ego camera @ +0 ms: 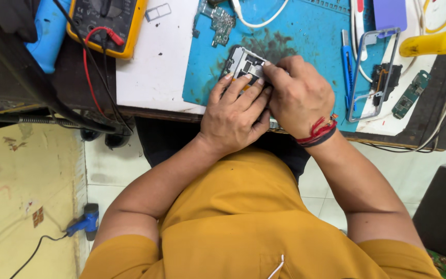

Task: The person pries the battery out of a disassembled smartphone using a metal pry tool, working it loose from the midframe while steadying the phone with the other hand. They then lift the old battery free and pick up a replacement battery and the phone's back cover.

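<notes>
Blue rubber work mat point(305, 36) under my hands, and on its near edge sits the opened phone body, a grey metal-framed shell with its insides showing point(243, 64). My left hand point(233, 116) lies flat over its near end, fingers together and pressing down on it. My right hand point(299, 95) comes in from the right, fingertips pinched tight together at the shell's right edge; whether something small is caught between them I cannot tell, my own knuckles hide it. Red and black thread band point(318, 132) on that wrist.

Around me: a green circuit board point(220, 20) lies far on the mat, just beyond the shell, with a white cable point(259, 20) looping near it. To the right, a blue-handled knife point(348, 64), then an empty silver phone frame point(375, 67) with a black part inside it, and a small green board point(411, 93) further right. A yellow tool handle point(434, 42) sits far right. To the far left, a yellow multimeter point(107, 20) with red and black leads trailing toward me over the table edge. Nothing lies between my hands and the shell.
</notes>
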Action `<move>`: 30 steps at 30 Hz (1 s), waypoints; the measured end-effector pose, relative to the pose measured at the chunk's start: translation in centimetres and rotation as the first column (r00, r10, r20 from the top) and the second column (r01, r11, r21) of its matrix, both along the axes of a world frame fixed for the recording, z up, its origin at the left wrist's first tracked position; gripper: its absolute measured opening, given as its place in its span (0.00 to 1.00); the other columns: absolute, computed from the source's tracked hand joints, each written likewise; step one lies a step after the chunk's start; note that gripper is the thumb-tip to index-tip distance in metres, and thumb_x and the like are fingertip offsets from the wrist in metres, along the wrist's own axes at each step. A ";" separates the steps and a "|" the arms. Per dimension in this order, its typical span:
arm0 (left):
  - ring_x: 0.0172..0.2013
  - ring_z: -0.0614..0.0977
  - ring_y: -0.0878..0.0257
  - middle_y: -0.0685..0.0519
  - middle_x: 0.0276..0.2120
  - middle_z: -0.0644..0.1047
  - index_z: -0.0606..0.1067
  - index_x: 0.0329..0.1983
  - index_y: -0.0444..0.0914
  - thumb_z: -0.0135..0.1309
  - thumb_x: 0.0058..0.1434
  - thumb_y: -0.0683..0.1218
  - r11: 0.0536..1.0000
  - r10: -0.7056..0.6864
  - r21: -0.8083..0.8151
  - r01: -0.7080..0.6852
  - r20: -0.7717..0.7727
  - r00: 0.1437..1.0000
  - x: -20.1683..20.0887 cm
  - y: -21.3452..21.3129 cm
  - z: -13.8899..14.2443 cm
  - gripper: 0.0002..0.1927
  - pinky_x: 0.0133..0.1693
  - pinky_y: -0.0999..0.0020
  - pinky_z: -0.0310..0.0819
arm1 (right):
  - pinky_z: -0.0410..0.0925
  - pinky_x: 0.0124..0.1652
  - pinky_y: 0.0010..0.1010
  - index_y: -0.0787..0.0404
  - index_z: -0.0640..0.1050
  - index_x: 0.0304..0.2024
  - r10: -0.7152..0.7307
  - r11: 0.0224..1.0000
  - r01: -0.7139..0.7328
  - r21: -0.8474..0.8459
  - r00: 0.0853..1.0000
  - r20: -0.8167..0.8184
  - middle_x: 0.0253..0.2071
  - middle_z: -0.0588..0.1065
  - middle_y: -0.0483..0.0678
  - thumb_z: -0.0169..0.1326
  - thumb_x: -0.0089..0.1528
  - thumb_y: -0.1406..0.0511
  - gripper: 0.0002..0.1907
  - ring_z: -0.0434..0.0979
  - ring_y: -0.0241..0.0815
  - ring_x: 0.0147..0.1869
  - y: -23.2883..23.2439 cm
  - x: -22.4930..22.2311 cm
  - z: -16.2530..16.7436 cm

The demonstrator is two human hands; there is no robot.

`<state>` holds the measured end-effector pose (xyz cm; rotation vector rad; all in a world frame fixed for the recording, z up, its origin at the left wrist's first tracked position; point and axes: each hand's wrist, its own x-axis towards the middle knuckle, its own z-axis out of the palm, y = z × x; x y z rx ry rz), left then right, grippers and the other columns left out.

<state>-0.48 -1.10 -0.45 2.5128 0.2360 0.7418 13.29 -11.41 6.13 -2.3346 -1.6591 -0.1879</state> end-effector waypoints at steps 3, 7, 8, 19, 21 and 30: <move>0.60 0.75 0.54 0.50 0.56 0.78 0.81 0.56 0.39 0.58 0.66 0.53 1.000 -0.005 -0.005 0.005 0.006 1.000 0.0 0.0 0.0 0.19 0.68 0.51 0.58 | 0.71 0.41 0.35 0.55 0.84 0.47 -0.015 0.999 0.015 -0.031 1.000 -0.005 0.43 0.76 0.46 0.63 0.57 0.72 0.15 0.79 0.47 0.44 0.0 0.0 0.1; 0.61 0.75 0.54 0.50 0.56 0.79 0.81 0.54 0.39 0.58 0.65 0.53 1.000 0.009 0.001 -0.009 0.007 1.000 -0.1 0.1 0.0 0.18 0.68 0.51 0.57 | 0.72 0.41 0.35 0.56 0.84 0.48 0.000 1.000 0.000 0.024 1.000 -0.008 0.43 0.76 0.46 0.63 0.59 0.71 0.15 0.79 0.47 0.44 0.4 -0.1 -0.1; 0.61 0.75 0.54 0.50 0.56 0.79 0.81 0.54 0.39 0.58 0.65 0.52 1.000 0.015 0.007 -0.015 0.011 1.000 -0.1 0.1 0.0 0.18 0.68 0.51 0.57 | 0.71 0.41 0.35 0.56 0.84 0.49 0.004 1.000 -0.004 0.020 1.000 -0.002 0.43 0.76 0.46 0.63 0.59 0.71 0.15 0.79 0.47 0.44 0.4 0.0 -0.1; 0.61 0.74 0.55 0.50 0.56 0.78 0.81 0.56 0.39 0.57 0.66 0.53 1.000 0.010 0.016 -0.010 0.007 1.000 0.0 0.1 0.0 0.19 0.68 0.52 0.57 | 0.71 0.40 0.34 0.55 0.84 0.50 0.036 0.999 -0.036 0.011 0.999 -0.012 0.43 0.76 0.45 0.63 0.59 0.71 0.16 0.78 0.46 0.43 0.3 0.3 -0.1; 0.61 0.74 0.55 0.50 0.56 0.78 0.81 0.56 0.39 0.57 0.67 0.53 1.000 0.002 0.004 -0.002 0.005 1.000 -0.1 0.0 0.0 0.19 0.68 0.52 0.57 | 0.71 0.40 0.34 0.54 0.84 0.49 0.049 0.999 -0.049 -0.019 0.999 -0.013 0.43 0.76 0.45 0.63 0.59 0.72 0.16 0.79 0.46 0.44 0.3 0.4 0.0; 0.61 0.74 0.55 0.50 0.56 0.78 0.81 0.56 0.39 0.58 0.66 0.53 1.000 0.002 -0.005 -0.002 0.007 1.000 -0.1 0.0 0.0 0.19 0.68 0.51 0.57 | 0.71 0.41 0.34 0.55 0.84 0.50 0.057 0.996 -0.056 -0.069 0.998 0.013 0.43 0.75 0.46 0.62 0.57 0.71 0.18 0.79 0.47 0.44 0.2 0.3 0.5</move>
